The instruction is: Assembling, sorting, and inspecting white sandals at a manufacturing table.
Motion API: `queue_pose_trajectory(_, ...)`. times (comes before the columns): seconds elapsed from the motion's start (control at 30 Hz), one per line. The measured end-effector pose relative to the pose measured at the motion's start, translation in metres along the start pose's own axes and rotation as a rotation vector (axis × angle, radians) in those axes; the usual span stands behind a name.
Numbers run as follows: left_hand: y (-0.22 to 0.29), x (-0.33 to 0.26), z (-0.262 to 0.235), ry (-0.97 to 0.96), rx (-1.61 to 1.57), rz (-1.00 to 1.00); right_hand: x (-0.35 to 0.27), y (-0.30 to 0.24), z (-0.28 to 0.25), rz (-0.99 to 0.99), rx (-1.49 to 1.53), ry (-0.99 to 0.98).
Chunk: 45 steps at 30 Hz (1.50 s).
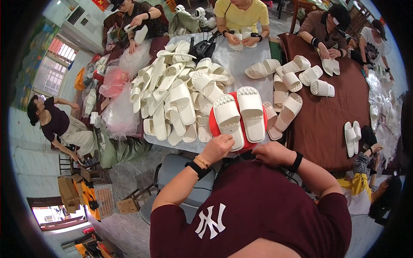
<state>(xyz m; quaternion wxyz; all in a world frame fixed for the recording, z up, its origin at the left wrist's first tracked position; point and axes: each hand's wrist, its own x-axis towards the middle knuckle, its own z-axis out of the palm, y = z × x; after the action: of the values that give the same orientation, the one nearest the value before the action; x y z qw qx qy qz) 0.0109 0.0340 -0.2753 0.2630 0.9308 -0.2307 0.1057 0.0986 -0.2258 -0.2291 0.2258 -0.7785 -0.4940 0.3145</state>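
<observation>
Two cream slippers lie side by side on a round red pad point(212, 124) at the table's near edge, toes pointing away from me. My left hand point(218, 147) is closed on the heel of the left slipper point(226, 115). The right slipper point(251, 112) rests beside it, its heel just above my right hand point(272, 153). That hand's fingers are pinched together by the pad's near edge. A thin, thread-like loop seems to hang by them, too fine to make out. A large heap of cream slippers point(174, 92) covers the table on the left.
Loose slippers point(289, 112) lie to the right, partly on a brown-covered table point(327, 129). A black bag point(205, 46) sits behind the heap. Clear plastic bags point(122, 107) crowd the left. Several co-workers sit around, some holding slippers. A grey chair point(183, 176) stands at my left.
</observation>
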Motion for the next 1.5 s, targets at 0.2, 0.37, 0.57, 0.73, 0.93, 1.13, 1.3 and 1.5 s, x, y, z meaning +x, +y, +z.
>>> queue_pose_trajectory(0.2,-0.029,0.013,0.012,-0.022,0.11,-0.091,0.034,0.035,-0.011,-0.022,0.017,0.15)
queue_pose_trajectory(0.37,-0.019,0.019,0.016,0.165,0.165,-0.12,0.057,0.055,-0.014,0.119,0.033,0.33)
queue_pose_trajectory(0.57,-0.012,0.008,0.011,0.27,0.073,-0.175,0.067,0.056,-0.014,0.135,0.027,0.434)
queue_pose_trajectory(0.73,-0.024,0.007,0.007,0.436,0.028,-0.384,0.07,0.047,-0.015,0.122,0.047,0.451)
queue_pose_trajectory(0.93,0.0,0.018,0.007,0.296,-0.02,-0.197,0.071,0.051,-0.012,0.132,0.021,0.474)
queue_pose_trajectory(1.13,-0.01,0.021,0.039,0.149,0.002,-0.121,0.073,0.046,-0.013,0.102,0.014,0.496)
queue_pose_trajectory(1.3,-0.007,0.037,0.029,0.176,0.065,-0.282,0.068,0.039,-0.017,0.105,0.095,0.505)
queue_pose_trajectory(1.5,-0.009,0.027,0.013,0.343,0.024,-0.183,0.058,0.052,-0.02,0.124,0.205,0.619)
